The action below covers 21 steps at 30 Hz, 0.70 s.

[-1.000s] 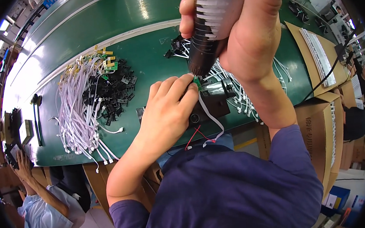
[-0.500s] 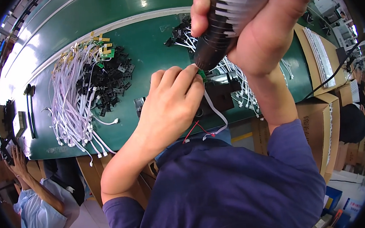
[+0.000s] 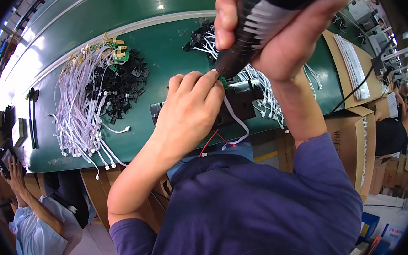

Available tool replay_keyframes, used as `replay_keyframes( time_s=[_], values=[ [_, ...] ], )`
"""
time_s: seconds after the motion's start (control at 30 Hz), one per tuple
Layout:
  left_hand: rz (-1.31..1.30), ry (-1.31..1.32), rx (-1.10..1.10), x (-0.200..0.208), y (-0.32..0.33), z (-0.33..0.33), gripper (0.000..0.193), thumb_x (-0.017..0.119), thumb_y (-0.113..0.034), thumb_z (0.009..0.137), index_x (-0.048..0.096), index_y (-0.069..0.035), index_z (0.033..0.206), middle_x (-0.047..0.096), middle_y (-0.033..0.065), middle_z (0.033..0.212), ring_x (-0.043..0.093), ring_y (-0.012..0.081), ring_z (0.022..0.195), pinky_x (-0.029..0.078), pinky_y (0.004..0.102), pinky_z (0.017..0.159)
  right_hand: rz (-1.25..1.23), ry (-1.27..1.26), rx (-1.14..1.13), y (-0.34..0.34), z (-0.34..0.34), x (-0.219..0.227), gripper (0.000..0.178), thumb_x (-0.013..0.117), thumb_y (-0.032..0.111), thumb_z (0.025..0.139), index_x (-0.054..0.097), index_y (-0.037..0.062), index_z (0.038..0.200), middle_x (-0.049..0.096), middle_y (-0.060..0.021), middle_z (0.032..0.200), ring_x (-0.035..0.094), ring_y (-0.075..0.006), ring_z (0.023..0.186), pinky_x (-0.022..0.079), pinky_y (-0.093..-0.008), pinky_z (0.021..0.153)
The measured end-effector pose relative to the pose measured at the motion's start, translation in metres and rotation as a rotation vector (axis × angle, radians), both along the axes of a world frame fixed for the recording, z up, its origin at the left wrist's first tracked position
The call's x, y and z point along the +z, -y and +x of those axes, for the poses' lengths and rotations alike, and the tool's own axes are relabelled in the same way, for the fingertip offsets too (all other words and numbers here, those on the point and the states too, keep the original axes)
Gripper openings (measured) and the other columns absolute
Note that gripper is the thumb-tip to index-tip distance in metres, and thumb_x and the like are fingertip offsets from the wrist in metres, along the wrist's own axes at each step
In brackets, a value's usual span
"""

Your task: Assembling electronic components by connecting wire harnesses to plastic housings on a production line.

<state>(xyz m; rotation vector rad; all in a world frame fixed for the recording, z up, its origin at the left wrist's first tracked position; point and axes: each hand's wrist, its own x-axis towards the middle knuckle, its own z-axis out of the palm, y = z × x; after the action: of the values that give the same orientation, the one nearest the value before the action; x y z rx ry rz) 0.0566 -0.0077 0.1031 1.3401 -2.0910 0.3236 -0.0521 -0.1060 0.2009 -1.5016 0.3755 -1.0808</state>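
Observation:
My right hand (image 3: 288,49) is closed around a black electric screwdriver (image 3: 237,52), held tilted with its tip pointing down beside my left fingertips. Below that tip, my left hand (image 3: 189,110) presses its bunched fingers on a small green circuit board (image 3: 223,80), mostly hidden by them. From the board hangs a white cable (image 3: 233,115) that curves toward me. The board sits at a dark block-like fixture (image 3: 241,109) on the green table (image 3: 163,42). A thin red wire (image 3: 210,142) lies at the table's near edge.
On the left lie a bundle of white cables (image 3: 75,106) with connectors and a heap of black plastic parts (image 3: 124,83). More white cables (image 3: 269,108) are behind my right wrist. A cardboard box (image 3: 351,144) stands right. A person in light blue (image 3: 44,231) works at far left.
My right hand and the screwdriver have shifted slightly left and down, with the fingers wrapped more fully around it. My left hand keeps its place at the board.

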Motion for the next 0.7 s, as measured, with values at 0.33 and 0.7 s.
replay_keyframes(
  time_s=[0.33,0.7],
  values=[
    [0.161,-0.285,0.007,0.014,0.008,0.002,0.037,0.064,0.000,0.080,0.055,0.001,0.117,0.062,0.0185,0.112,0.059,0.0350,0.101,0.046,0.0404,0.088,0.166,0.532,-0.355,0.140,-0.049,0.015,0.079,0.027,0.073,0.090,0.050,0.0001,0.109,0.057,-0.0099,0.080,0.055,-0.0212,0.068,0.051,-0.0389,0.067],
    [0.403,-0.538,0.077,0.020,0.005,0.004,0.075,0.068,-0.001,0.079,0.028,-0.001,0.143,0.067,0.0245,0.101,0.066,0.0380,0.096,0.050,0.0404,0.087,0.552,0.535,-0.681,0.256,-0.146,-0.104,0.025,0.057,0.027,0.097,0.052,0.0041,0.089,0.051,-0.0043,0.077,0.055,-0.0237,0.071,0.049,-0.0376,0.065]
  ],
)
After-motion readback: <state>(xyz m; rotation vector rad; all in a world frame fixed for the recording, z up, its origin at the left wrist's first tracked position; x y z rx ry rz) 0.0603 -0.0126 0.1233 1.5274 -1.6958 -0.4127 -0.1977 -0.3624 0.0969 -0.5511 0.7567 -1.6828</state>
